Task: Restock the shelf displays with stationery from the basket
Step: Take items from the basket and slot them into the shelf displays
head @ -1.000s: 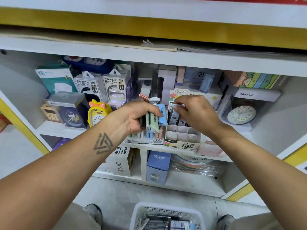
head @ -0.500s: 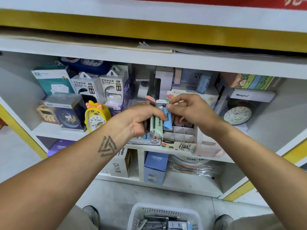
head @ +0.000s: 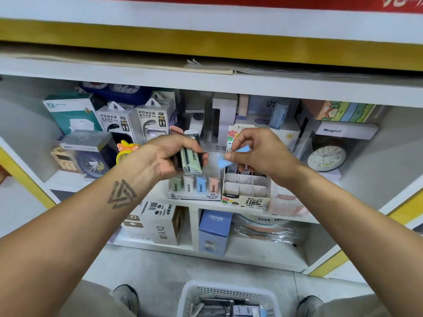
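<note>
I'm gripping spare cases (head: 191,160) in my left hand (head: 160,160), right hand (head: 258,152) pinching a blue case (head: 231,156); next, slotting it into the display box (head: 194,191).

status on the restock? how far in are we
Partly done: the 2B display box already holds pastel lead cases. In hand: the left hand grips a bundle of cases, and the right hand pinches a blue case. Left: the compartment box shows empty slots, and the basket still holds stock.
</note>
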Tool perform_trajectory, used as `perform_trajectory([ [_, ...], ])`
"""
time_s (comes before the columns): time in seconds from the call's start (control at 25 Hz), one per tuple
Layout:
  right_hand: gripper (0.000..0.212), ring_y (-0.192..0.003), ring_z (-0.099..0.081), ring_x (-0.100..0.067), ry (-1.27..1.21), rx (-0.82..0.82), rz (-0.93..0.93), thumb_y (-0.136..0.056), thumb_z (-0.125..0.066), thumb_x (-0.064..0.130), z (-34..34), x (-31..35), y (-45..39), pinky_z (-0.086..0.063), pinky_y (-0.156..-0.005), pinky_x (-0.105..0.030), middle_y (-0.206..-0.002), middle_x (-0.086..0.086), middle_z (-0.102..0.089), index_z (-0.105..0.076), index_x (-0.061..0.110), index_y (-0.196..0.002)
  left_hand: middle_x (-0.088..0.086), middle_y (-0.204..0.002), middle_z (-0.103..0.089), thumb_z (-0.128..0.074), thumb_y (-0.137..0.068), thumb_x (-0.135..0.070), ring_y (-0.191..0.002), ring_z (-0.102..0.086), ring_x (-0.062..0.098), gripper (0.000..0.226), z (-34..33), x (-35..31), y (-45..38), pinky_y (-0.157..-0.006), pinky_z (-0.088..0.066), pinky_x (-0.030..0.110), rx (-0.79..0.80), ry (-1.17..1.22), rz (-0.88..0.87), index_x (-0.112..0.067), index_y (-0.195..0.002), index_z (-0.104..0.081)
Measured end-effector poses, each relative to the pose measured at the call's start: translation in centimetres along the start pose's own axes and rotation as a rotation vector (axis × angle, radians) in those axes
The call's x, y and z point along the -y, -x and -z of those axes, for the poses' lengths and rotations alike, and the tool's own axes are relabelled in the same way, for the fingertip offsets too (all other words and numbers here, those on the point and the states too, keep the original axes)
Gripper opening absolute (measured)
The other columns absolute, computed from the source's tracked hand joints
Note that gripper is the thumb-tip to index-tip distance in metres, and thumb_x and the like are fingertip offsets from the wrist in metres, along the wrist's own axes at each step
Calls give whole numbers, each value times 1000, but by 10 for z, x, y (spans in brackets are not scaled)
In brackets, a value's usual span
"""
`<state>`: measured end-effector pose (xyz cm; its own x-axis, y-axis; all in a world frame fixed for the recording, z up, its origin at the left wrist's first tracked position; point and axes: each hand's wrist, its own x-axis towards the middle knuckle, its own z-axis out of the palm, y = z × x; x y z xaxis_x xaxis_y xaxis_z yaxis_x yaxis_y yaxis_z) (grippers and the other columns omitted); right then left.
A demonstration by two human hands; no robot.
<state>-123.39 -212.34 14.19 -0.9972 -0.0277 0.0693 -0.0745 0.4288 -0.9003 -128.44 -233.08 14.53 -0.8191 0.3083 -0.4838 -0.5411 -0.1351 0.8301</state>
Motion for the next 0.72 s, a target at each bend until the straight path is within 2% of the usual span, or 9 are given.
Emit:
perform_trajectory([
  [0.04, 19, -55, -62, -19, 13, 9, 6, -83, -80, 6, -3, 0, -1, -48, -50, -27, -75, -12, -68, -66, -1, -94, 22, -73, -68, -59, -82, 12, -62, -71, 27, 10, 4, -2, 1, -60, -61, 39, -10, -2, -3, 4, -87, -59],
  [0.12, 10, -64, -72, -19, -59, 67, -28, -91, -69, 1, -7, 1, -4, -56, -59, -22, -87, -14, -74, -70, 0, -101, 21, -73, -67, -58, -83, 12, -61, -71, 26, 10, 10, -6, 4, -55, -60, 36, -17, 1, -7, 4, -88, -58],
  [0.24, 19, -76, -77, -19, -35, 110, -23, -98, -55, -2, -16, 2, -8, -56, -60, -16, -99, -18, -74, -67, 6, -111, 22, -70, -66, -56, -84, 13, -57, -70, 25, 8, 17, -7, 9, -50, -58, 33, -16, 5, -7, 5, -86, -57],
  [0.36, 13, -75, -76, -21, 45, 66, 65, -94, -63, -2, -24, 1, -14, -63, -71, -32, -86, -17, -72, -64, 9, -101, 22, -68, -66, -55, -85, 14, -57, -70, 26, 10, 23, -8, 12, -51, -59, 35, -23, 5, -31, 4, -86, -56],
  [0.44, 12, -73, -73, -14, 320, -11, 213, -91, -71, 8, -27, -5, -20, -62, -73, -36, -82, -2, -72, -72, 15, -100, 22, -73, -65, -55, -85, 14, -58, -70, 26, 12, 26, -8, 13, -52, -60, 36, -21, 7, -37, 3, -89, -55],
  [0.56, 17, -81, -66, -11, 672, -46, 414, -90, -73, 20, -40, -12, -25, -53, -76, -28, -92, 4, -75, -75, 23, -106, 21, -75, -63, -55, -85, 13, -62, -69, 26, 13, 32, -7, 13, -57, -60, 37, -5, -5, -27, 1, -90, -53],
  [0.64, 16, -80, -65, -8, 701, -6, 433, -91, -70, 16, -48, -19, -28, -48, -69, -20, -91, 3, -72, -70, 24, -106, 19, -71, -62, -55, -85, 13, -65, -69, 26, 13, 35, -6, 14, -63, -61, 39, 3, -19, -19, 0, -88, -53],
  [0.72, 17, -75, -59, 6, 703, 64, 397, -93, -66, 12, -54, -24, -29, -42, -60, -11, -89, 5, -66, -59, 27, -97, 18, -67, -63, -55, -85, 14, -68, -68, 27, 14, 37, -6, 14, -70, -61, 42, 4, -27, -19, 1, -85, -53],
])
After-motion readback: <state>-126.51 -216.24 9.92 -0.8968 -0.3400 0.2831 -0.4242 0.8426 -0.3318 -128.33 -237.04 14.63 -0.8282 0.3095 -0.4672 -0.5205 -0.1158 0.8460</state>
